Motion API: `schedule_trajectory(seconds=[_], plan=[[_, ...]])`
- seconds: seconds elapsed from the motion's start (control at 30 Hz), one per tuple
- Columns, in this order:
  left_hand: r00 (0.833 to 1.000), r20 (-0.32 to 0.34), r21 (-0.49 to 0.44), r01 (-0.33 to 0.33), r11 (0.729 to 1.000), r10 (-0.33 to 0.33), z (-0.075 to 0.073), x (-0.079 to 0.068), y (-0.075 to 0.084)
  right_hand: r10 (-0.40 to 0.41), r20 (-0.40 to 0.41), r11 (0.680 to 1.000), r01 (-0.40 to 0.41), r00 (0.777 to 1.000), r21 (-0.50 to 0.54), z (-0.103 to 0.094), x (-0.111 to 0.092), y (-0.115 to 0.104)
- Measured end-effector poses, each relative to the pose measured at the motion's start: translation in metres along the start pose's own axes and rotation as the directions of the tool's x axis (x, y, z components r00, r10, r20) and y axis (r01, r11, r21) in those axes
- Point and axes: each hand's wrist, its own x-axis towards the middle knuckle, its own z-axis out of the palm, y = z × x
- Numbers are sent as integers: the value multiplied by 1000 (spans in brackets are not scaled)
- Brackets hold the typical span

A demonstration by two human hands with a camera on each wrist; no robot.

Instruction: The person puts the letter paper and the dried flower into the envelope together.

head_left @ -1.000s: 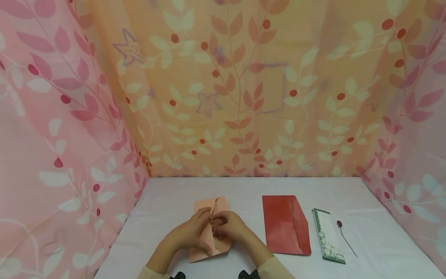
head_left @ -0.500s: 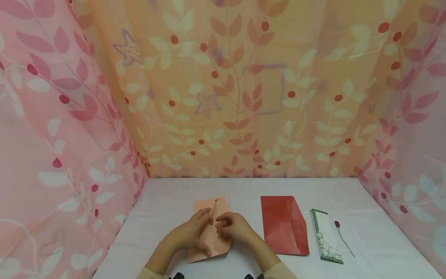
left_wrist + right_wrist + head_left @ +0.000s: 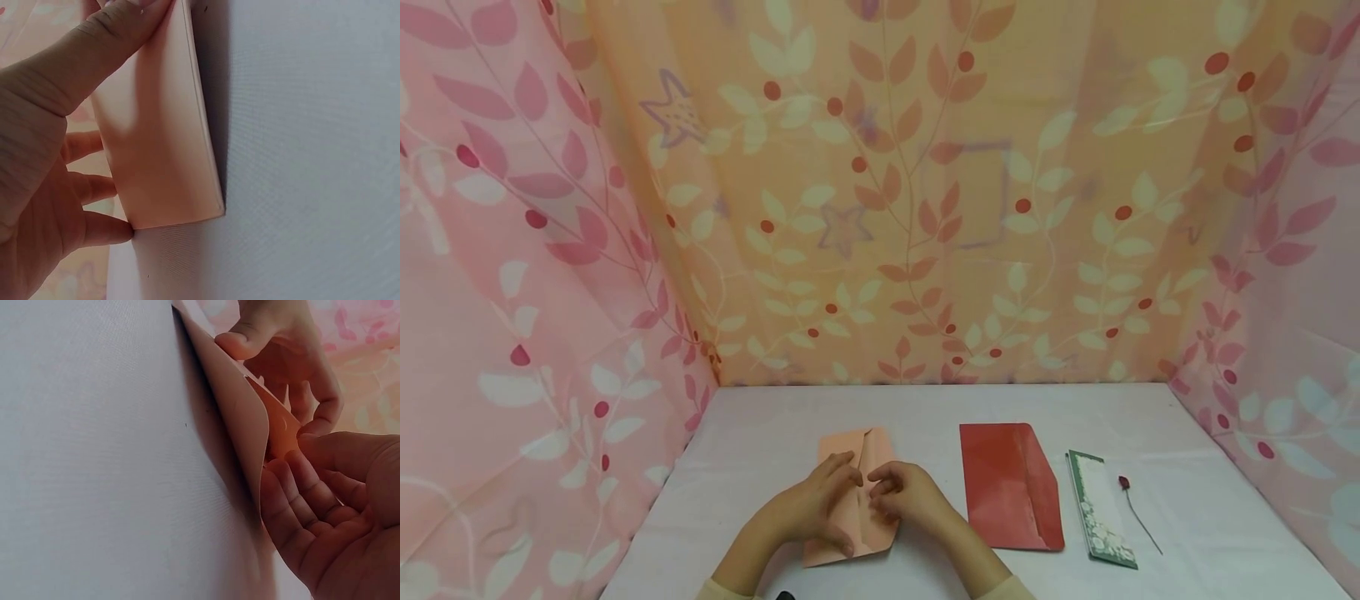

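Note:
A peach-coloured paper envelope (image 3: pixel 857 521) lies on the white table, left of centre in the head view. My left hand (image 3: pixel 808 504) spans its left side, thumb near the front edge and fingers toward the back, holding it. The left wrist view shows that thumb lying over the envelope's face (image 3: pixel 165 162). My right hand (image 3: pixel 913 496) is at the right side of the envelope. Up close in the right wrist view, the envelope's mouth gapes between flap and front panel; my right hand's fingertips (image 3: pixel 290 465) are curled right at that opening, the thumb against the panel's edge.
Right of the hands lies a shiny red envelope (image 3: pixel 1000 487). Beyond it are a narrow card (image 3: pixel 1101 508) with a green border and white flower print, and a small red rose (image 3: pixel 1124 482) on a thin stem. Patterned pink and orange curtains (image 3: pixel 880 208) enclose the table.
My right hand has drawn back a little to the right from the envelope's middle, and the front panel lies flatter. The left hand has stayed almost in place.

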Motion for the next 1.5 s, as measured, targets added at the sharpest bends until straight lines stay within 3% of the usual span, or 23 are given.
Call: schedule_trajectory(seconds=[0.5, 0.8, 1.23, 1.5], plan=[[1000, 19, -24, 7, 1000, -7, -2, -2, 5, 5, -16, 1000, -6, 1000, -25, -1, -13, -13], [1000, 12, 28, -2, 1000, 2, 0, 0, 2, -36, -38, 988, 30, 999, -154, -7, -24, -27], [994, -86, 70, -57, 996, 63, -2, 3, 5, -95, -62, 957, 74, 993, -281, -19, -42, -42], [990, -118, 92, -64, 994, 75, -8, 3, 21, -132, -85, 940, 97, 988, -327, -33, -55, -42]])
